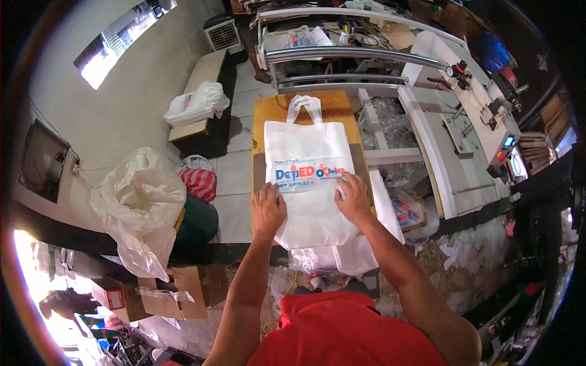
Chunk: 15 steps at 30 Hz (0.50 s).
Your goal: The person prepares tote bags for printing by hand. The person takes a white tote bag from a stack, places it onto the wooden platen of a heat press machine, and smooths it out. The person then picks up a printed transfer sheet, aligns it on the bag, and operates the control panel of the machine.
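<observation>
Nearest, a person in a red shirt faces a table. Beyond the shirt, clear plastic wrap and a fold of white fabric hang at the table's near edge. The white bag lies flat on the brown tabletop, its printed side up and its handles pointing away from the person. The left hand rests palm down on the bag's left edge, fingers extended and slightly parted, beside the blue-and-red print. The right hand lies likewise on the right edge, fingers outstretched and reaching the print's right end. Neither is closed around anything; whether a fingertip pinches the fabric cannot be told. To the left, a large white sack stands against a dark green bin, with a red-and-white striped bag just behind. Farther off, folded white bags sit on a bench. To the right stands a white machine; its metal rollers cross beyond the table. At the far wall, an air cooler.
</observation>
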### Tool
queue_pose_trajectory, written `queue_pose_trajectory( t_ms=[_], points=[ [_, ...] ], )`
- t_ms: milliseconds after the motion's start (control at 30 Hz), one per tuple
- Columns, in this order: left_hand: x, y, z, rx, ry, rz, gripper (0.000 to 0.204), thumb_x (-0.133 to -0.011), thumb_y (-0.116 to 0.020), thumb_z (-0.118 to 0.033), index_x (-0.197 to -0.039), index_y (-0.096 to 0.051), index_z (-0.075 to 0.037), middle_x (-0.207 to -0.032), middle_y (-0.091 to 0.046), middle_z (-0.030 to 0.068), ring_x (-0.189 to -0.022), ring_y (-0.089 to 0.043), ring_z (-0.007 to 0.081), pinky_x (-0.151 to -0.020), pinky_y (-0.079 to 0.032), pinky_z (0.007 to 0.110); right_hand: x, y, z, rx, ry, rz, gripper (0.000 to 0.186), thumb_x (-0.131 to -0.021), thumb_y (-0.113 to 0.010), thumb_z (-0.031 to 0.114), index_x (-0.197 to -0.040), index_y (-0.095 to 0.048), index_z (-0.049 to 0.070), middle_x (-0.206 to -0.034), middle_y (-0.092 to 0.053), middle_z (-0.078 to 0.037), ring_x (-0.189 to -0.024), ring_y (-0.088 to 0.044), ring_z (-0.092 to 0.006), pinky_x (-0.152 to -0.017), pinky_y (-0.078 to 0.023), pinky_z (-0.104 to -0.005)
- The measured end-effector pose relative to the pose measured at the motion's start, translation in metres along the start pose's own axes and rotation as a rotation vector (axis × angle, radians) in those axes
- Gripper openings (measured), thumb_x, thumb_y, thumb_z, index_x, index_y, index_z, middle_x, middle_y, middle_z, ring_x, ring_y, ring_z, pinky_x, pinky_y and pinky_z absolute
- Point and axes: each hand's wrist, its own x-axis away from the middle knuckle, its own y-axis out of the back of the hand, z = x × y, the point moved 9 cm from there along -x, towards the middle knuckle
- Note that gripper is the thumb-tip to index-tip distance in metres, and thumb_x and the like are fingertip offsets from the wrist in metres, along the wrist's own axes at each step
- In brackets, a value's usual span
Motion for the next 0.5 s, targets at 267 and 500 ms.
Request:
queue_pose_trajectory(
  t_ms=[267,500],
  points=[
    [0.001,-0.001,0.006,0.013,0.011,0.009,0.043,-0.087,-0.065,-0.015,-0.130,-0.063,-0.008,-0.133,-0.058,0.0151,-0.125,-0.053,0.0367,-0.105,-0.042,0.049,-0.001,0.000,0.002,-0.023,-0.015,0.009,0.040,-0.083,-0.070,0.015,-0.120,-0.065,0.001,-0.138,-0.052,-0.016,-0.127,-0.048,-0.0369,-0.106,-0.041,-0.0496],
    [-0.001,-0.001,0.005,0.082,0.026,-0.030,0.048,-0.086,-0.065,-0.011,-0.133,-0.057,-0.004,-0.132,-0.058,0.0177,-0.125,-0.052,0.0377,-0.106,-0.040,0.050,-0.008,0.029,-0.001,-0.109,-0.045,-0.112,0.049,-0.082,-0.072,0.012,-0.127,-0.059,0.001,-0.137,-0.051,-0.021,-0.126,-0.048,-0.0408,-0.109,-0.038,-0.0509]
  ],
)
